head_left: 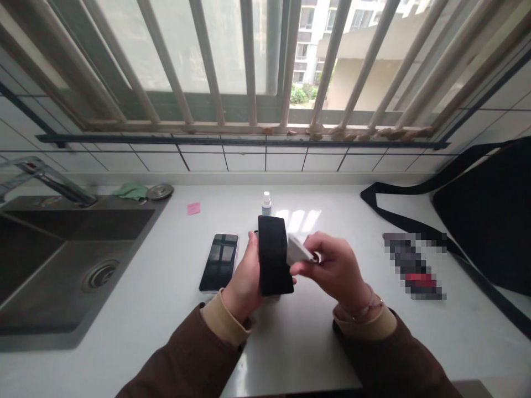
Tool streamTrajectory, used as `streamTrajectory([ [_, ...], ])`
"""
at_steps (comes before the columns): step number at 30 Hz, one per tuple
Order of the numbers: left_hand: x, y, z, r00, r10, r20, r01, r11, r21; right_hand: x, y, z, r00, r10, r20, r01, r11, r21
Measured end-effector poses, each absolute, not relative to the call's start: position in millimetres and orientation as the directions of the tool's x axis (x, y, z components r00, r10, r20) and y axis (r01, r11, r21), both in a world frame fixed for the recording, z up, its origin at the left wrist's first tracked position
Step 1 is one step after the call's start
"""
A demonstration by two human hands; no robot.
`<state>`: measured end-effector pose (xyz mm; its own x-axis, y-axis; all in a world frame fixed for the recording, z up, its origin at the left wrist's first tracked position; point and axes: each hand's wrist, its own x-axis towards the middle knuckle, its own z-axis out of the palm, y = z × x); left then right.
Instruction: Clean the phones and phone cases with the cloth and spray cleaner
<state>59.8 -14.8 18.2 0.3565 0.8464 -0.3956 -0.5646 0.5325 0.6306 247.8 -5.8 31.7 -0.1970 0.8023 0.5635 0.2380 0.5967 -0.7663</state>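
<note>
My left hand (245, 276) is wrapped round a black smartphone (274, 257), its dark screen tilted up towards me above the counter. Pinched in my right hand (334, 264) is a thin, flat, whitish piece (299, 251), close to the phone's right edge; whether it touches the phone I cannot tell, nor can I make out its kind. A second smartphone (219, 262) lies screen up on the counter, just left of my left hand. Behind the held phone stands a small white-capped bottle (266, 203), its lower part hidden.
On the left is a dark sink (62, 276) with a faucet (53, 182), a green cloth (131, 191) and a metal strainer (160, 192). A pink paper slip (193, 208) lies on the white counter (166, 331). To the right are a black bag (489, 215) with its strap and a pixelated item (415, 268).
</note>
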Motion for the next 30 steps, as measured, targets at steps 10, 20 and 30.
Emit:
streamTrajectory([
  [10, 61.6, -21.3, 6.9, 0.495, 0.792, -0.358, -0.502, 0.597, 0.626, 235.1, -0.6, 24.4, -0.427, 0.721, 0.546, 0.474, 0.692, -0.544],
  [20, 61.2, -33.8, 12.3, 0.603, 0.642, -0.473, -0.245, 0.714, 0.656, 241.1, 2.3, 25.0, -0.022, 0.834, 0.551, 0.736, 0.387, -0.556],
  [30, 60.7, -26.0, 21.7, 0.522, 0.728, -0.445, -0.377, 0.665, 0.644, 246.4, 5.9, 29.5, 0.186, 0.812, 0.554, 0.738, 0.257, -0.624],
])
